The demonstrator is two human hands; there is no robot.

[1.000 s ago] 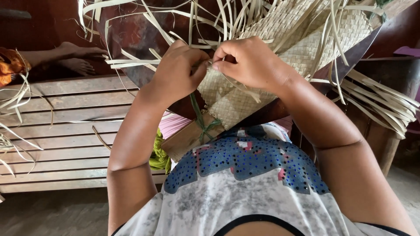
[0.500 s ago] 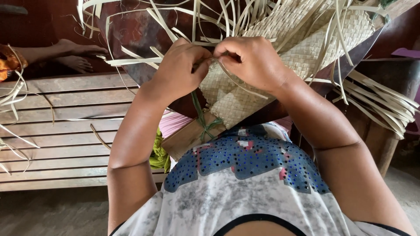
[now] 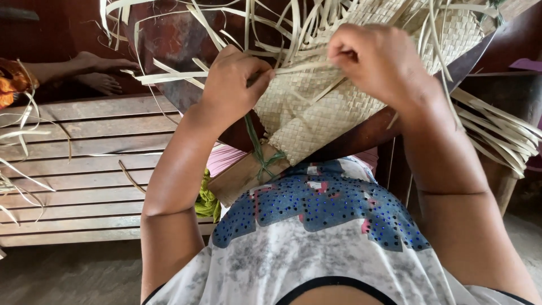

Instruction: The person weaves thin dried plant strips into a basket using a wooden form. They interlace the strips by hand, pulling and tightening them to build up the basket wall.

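A pale woven palm-leaf mat (image 3: pixel 333 107) with many loose strips at its top lies over a dark wooden form (image 3: pixel 361 135) resting against my lap. My left hand (image 3: pixel 231 85) pinches a loose strip (image 3: pixel 169 75) against the weave at the mat's left edge. My right hand (image 3: pixel 375 59) is closed on another thin strip (image 3: pixel 307 66) and holds it stretched to the right, across the weave. A green cord (image 3: pixel 259 155) ties a brown block to the form just below the mat.
A slatted wooden bench (image 3: pixel 84 169) runs along the left, with loose leaf strips (image 3: pixel 17 147) on it. Another person's bare feet (image 3: pixel 96 73) rest at its far end. A bundle of strips (image 3: pixel 497 135) hangs at the right.
My right hand has drawn away from my left, moving up and to the right and pulling a strip taut between them. My left hand stays at the mat's edge.
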